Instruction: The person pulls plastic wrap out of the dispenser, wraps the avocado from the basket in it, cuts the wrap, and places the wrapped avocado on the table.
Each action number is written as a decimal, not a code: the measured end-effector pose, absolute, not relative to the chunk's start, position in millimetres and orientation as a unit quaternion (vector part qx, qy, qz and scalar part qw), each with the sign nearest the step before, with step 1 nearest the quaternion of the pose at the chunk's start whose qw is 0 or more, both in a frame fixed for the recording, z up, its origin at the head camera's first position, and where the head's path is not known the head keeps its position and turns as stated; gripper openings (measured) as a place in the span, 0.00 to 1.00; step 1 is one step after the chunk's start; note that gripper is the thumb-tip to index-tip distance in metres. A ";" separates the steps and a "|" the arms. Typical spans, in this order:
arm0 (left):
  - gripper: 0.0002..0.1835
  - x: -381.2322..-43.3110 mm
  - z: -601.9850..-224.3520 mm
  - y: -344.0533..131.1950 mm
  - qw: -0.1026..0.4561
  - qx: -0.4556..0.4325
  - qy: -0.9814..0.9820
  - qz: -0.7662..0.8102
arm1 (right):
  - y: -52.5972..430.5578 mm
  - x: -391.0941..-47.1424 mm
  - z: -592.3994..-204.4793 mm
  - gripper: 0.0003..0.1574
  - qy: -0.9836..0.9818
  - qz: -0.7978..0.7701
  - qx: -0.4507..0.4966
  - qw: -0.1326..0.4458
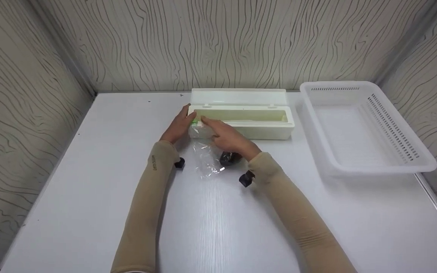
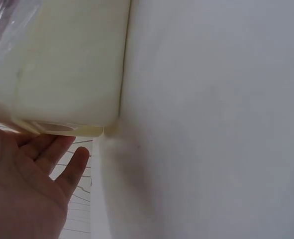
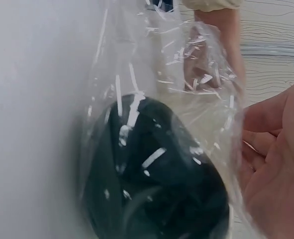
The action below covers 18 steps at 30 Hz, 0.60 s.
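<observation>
A long white cling film box [image 1: 264, 132] stands with its lid [image 1: 237, 96] up. At its left end my left hand [image 1: 178, 125] grips the box, thumb near a small green piece [image 1: 195, 121] on the front edge. In the left wrist view, the fingers [image 2: 47, 152] reach behind the end wall. My right hand [image 1: 231, 138] pinches the clear plastic film [image 1: 205, 157] at the front left rim, its thumb tip close to the left thumb. Below, the film hangs over a dark, smooth, rounded object [image 3: 151, 169], partly hidden by the right hand in the head view.
A white plastic basket [image 1: 328, 167] with slotted sides stands on the right of the white table [image 1: 89, 189]. Wood-patterned walls [image 1: 165, 45] enclose the back and sides. The box's back sits near the rear wall.
</observation>
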<state>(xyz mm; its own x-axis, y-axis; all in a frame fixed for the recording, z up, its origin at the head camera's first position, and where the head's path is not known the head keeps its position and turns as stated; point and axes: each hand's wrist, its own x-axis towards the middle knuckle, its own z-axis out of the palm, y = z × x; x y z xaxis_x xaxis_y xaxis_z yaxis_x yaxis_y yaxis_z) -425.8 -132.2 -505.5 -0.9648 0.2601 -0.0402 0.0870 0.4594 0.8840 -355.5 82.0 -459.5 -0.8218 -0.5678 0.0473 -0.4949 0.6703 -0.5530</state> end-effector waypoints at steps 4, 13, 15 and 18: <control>0.39 -425.1 -504.8 -131.7 0.081 0.103 0.854 0.504 | 102.3 -353.4 -455.7 0.40 0.916 -0.281 -0.285 0.031; 0.45 -418.6 -499.0 -129.4 0.091 0.093 0.853 0.506 | 134.4 -347.1 -461.0 0.25 0.919 -0.293 -0.257 -0.062; 0.44 -419.3 -499.8 -129.1 0.089 0.097 0.851 0.508 | 131.4 -344.4 -462.4 0.22 0.918 -0.296 -0.254 -0.076; 0.44 -421.0 -501.4 -128.2 0.088 0.101 0.850 0.509 | 121.8 -339.9 -464.1 0.18 0.917 -0.300 -0.249 -0.089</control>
<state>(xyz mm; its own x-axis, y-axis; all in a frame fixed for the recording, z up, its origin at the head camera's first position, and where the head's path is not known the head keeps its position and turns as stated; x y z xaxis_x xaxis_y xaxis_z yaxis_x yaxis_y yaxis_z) -421.0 -128.2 -501.4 -0.9642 0.2612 -0.0464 0.0825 0.4616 0.8832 -339.9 121.8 -464.1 -0.8601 -0.4028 0.3130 -0.5099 0.6962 -0.5053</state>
